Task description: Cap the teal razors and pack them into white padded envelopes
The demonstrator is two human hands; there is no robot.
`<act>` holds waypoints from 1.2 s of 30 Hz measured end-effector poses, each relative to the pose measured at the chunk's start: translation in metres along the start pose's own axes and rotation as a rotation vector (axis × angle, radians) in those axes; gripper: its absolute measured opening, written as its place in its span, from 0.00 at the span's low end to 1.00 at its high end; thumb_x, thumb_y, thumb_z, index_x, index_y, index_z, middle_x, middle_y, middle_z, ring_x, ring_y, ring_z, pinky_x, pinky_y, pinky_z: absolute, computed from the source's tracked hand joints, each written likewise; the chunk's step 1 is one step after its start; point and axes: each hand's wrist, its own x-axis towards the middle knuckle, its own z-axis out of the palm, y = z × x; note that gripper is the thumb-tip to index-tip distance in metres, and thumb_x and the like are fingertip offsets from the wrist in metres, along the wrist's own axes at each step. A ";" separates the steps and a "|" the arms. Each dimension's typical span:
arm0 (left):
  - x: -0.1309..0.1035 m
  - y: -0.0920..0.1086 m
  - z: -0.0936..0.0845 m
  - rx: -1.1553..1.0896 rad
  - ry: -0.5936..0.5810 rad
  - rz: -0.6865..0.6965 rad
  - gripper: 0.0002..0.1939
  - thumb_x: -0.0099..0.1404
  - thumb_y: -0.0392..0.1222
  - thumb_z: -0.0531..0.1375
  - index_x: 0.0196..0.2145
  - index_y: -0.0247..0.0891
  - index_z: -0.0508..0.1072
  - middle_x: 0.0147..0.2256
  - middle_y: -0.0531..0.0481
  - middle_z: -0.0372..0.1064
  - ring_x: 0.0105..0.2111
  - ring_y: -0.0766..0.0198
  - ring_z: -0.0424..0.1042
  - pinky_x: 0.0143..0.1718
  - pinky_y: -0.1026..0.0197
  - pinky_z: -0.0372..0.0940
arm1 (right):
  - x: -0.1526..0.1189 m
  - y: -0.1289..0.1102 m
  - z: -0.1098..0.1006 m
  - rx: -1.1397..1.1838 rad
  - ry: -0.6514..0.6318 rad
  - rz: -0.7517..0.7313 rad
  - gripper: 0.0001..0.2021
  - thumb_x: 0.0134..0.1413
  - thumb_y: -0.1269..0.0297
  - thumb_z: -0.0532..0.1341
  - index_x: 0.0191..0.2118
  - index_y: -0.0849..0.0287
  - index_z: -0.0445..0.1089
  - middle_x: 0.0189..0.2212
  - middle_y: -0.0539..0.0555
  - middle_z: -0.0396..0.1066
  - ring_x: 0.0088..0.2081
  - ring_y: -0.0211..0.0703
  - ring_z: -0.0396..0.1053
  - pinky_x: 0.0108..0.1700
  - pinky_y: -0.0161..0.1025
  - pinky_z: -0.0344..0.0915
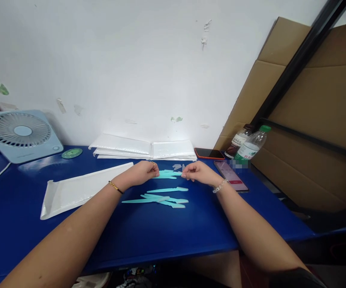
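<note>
My left hand [146, 172] is closed in a pinch at the left end of a turquoise eyebrow razor [167, 173]. At the razor's right end, the fingertips of my right hand [197, 173] are pinched together on the tip. More turquoise razors lie close under the held one. Nearer me, a single eyebrow razor [165, 190] lies flat on the blue table [161, 232]. In front of it, several others form a loose, overlapping pile [161, 201]. Small clear plastic pieces [178, 166] rest just behind my fingers.
A white padded mailer [71, 190] lies beside my left forearm. Stacked mailers [143, 148] stand against the wall. A blue fan [23, 132] and a green disc [72, 153] are at left. Two phones [209, 153] [233, 176] and two bottles [239, 142] [252, 146] are at right, near cardboard [311, 132].
</note>
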 end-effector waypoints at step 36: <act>-0.011 0.002 -0.012 0.112 -0.107 -0.014 0.18 0.49 0.56 0.63 0.34 0.41 0.73 0.31 0.52 0.72 0.29 0.63 0.69 0.26 0.65 0.57 | 0.005 0.012 -0.003 -0.295 0.248 -0.024 0.10 0.51 0.60 0.61 0.36 0.62 0.72 0.24 0.51 0.70 0.23 0.35 0.64 0.26 0.32 0.59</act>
